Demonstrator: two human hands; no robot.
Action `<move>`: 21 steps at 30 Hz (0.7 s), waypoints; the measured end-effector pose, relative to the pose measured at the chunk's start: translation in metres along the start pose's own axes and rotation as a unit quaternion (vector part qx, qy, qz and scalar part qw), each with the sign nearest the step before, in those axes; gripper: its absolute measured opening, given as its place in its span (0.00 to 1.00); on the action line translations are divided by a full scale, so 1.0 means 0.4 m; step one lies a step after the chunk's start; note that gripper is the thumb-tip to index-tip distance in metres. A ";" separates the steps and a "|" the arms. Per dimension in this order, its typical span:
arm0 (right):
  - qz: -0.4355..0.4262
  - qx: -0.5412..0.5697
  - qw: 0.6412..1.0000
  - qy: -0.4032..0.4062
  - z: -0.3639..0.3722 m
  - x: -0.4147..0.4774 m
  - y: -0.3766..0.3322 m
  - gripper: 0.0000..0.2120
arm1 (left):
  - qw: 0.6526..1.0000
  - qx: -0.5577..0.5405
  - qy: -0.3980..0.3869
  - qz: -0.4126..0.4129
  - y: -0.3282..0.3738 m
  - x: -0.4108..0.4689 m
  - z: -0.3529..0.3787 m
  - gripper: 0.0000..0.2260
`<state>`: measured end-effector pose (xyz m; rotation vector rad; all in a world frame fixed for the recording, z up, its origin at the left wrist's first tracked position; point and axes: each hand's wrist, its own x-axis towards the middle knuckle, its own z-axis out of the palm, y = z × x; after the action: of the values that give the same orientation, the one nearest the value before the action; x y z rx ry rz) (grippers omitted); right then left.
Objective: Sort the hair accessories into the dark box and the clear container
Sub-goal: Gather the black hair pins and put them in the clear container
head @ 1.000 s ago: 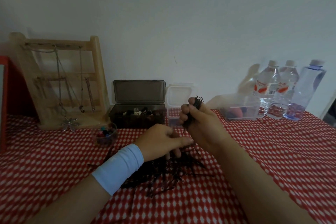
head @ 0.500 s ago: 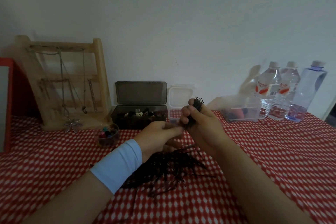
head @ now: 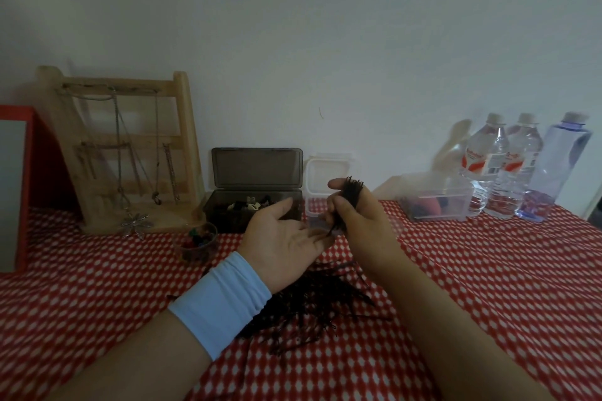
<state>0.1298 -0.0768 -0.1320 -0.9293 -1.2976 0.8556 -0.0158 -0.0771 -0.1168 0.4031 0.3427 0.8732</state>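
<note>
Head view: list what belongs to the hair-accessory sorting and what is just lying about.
Job: hairpin bundle in right hand, loose hairpin pile, dark box, small clear container.
Lying about: necklace stand, water bottles, small cup, red-framed mirror.

I see the right grip [head: 361, 221] raised above the counter [head: 488, 270], fingers curled round a bundle of black hairpins [head: 351, 195] held upright, looped ends sticking out on top. The left grip [head: 280, 241] lies palm-up at its 9 o'clock, fingers straight, tips by the bundle's lower ends; a pale blue wristband [head: 221, 299] sits on that wrist. Toward 6 o'clock from both, a loose pile of hairpins [head: 312, 306] lies on the red checked cloth. At 12 o'clock the dark box [head: 221, 208] stands lid up, small accessories inside, with the clear container [head: 325, 172] just beside it at its 3 o'clock. A wooden jewellery stand [head: 130, 146] is at 10 o'clock and three water bottles [head: 485, 166] are at 2 o'clock.
</note>
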 end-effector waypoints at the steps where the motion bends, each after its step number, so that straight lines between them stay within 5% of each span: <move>1: -0.008 -0.014 1.000 0.002 0.000 -0.001 -0.002 0.10 | 1.000 0.005 0.002 0.000 0.000 0.000 0.002 0.27; 9: -0.006 -0.021 0.996 -0.084 0.020 -0.007 0.009 0.10 | 0.999 -0.043 -0.002 0.026 -0.004 -0.008 0.006 0.28; 16: 0.011 -0.027 0.999 -0.028 0.007 -0.001 0.015 0.12 | 0.999 0.008 0.036 -0.039 -0.019 0.005 -0.007 0.31; 21: 0.040 -0.044 0.994 -0.088 -0.009 0.000 0.024 0.11 | 0.998 0.030 0.030 -0.039 -0.001 0.010 -0.021 0.30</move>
<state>0.1333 -0.0734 -0.1408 -0.9974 -1.4682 0.9663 -0.0170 -0.0724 -0.1248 0.4174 0.4383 0.8012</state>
